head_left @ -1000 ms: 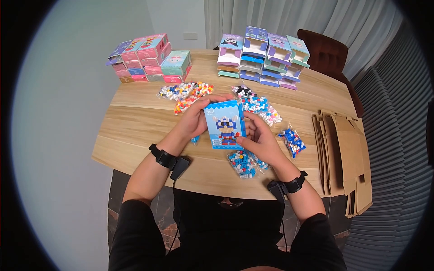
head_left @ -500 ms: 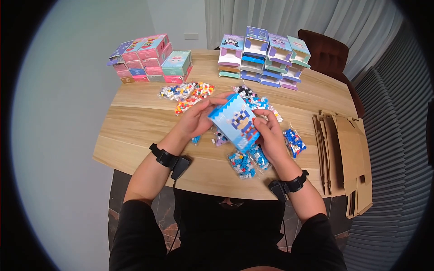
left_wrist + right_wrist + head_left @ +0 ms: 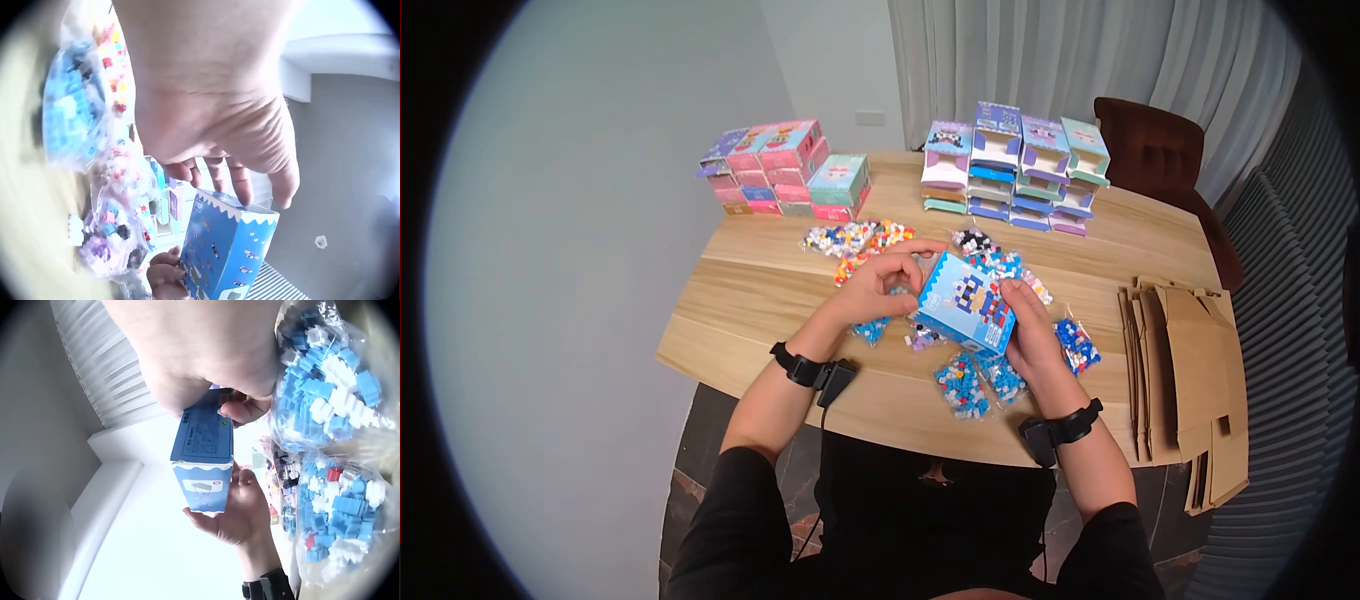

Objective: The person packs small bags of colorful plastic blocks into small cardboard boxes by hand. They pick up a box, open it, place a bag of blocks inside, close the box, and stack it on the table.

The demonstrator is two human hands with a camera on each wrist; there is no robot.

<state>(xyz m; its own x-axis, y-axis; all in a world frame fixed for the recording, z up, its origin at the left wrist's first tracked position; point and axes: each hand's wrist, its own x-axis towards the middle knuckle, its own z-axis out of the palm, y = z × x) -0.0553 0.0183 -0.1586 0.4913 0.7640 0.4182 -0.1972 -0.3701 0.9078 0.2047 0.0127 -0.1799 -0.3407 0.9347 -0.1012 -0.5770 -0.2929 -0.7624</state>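
Blue cardboard box was held tilted above the wooden table, nearer than the stacked open-fronted boxes. It was gripped by the right hand, with the thumb laid on the printed face. Beside its wavy-edged end, the left hand was held with fingers loosely bent and thumb spread apart; whether it was touched could not be told. Clear bags of small bricks lay below. Inspection or handling of that end seemed under way; steady right-hand support and precise left fingertip placement were judged necessary.
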